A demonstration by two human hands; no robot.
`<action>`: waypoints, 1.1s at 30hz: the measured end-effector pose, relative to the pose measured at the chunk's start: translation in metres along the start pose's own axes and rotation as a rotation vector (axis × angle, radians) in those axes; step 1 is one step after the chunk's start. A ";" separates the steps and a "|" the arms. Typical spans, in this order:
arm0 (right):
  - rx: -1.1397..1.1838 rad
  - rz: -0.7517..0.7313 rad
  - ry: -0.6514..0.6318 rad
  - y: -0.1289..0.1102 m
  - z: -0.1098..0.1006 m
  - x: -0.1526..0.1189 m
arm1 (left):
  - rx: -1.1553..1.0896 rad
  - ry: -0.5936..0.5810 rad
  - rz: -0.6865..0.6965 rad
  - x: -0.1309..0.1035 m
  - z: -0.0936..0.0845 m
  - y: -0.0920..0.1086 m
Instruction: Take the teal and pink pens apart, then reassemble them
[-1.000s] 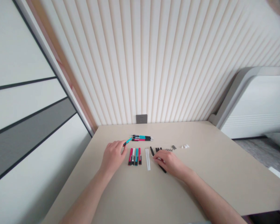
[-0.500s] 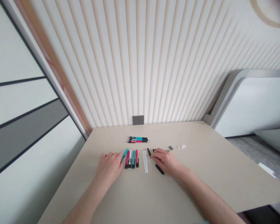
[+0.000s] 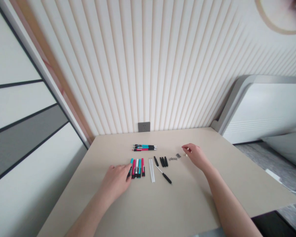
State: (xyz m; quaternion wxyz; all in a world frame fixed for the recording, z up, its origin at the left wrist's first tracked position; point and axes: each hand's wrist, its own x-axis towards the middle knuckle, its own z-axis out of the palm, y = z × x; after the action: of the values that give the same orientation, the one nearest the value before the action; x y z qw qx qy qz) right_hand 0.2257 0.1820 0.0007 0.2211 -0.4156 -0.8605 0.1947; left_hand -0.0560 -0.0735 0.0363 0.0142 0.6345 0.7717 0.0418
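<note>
My left hand (image 3: 118,177) lies at the left end of a row of coloured pen barrels (image 3: 138,168), its fingers closed round the blue one at that end. Over the small white parts (image 3: 186,155) at the right is my right hand (image 3: 193,154), fingertips together; whatever they hold is hidden. Thin white refills (image 3: 151,170) lie right of the barrels. Beside them are black grips (image 3: 163,161) and a white refill with a black grip (image 3: 167,178) on its end. Small springs (image 3: 173,159) and metal tips (image 3: 178,155) sit between the grips and my right hand.
Several assembled pens (image 3: 145,147) lie stacked side by side at the back of the beige table (image 3: 143,210). Behind it stands a ribbed wall with a dark socket (image 3: 144,127). A bed with a pale headboard (image 3: 266,108) is at the right.
My right hand has left the black grips and moved right to the small white parts. The refill with the black grip now lies on the table. My left hand stays at the barrels.
</note>
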 end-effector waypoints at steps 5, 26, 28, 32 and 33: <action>0.043 -0.016 -0.061 -0.001 0.000 -0.001 | -0.044 -0.010 0.008 -0.001 0.002 -0.002; -0.275 0.307 -0.089 0.062 -0.020 -0.003 | -0.064 0.054 0.007 0.008 0.006 -0.008; -0.262 0.285 -0.108 0.065 -0.019 -0.001 | -0.046 0.049 -0.007 0.009 0.006 -0.009; -0.243 0.244 -0.141 0.068 -0.016 0.000 | -0.049 0.070 -0.024 0.012 0.009 -0.012; -0.239 0.233 -0.148 0.069 -0.015 0.001 | -0.054 0.079 -0.022 0.012 0.010 -0.012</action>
State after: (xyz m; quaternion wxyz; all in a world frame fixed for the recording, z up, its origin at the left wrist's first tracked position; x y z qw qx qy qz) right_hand 0.2765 0.2247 -0.0223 0.0822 -0.5204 -0.8374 0.1455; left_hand -0.0696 -0.0635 0.0257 0.0013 0.6232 0.7771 0.0876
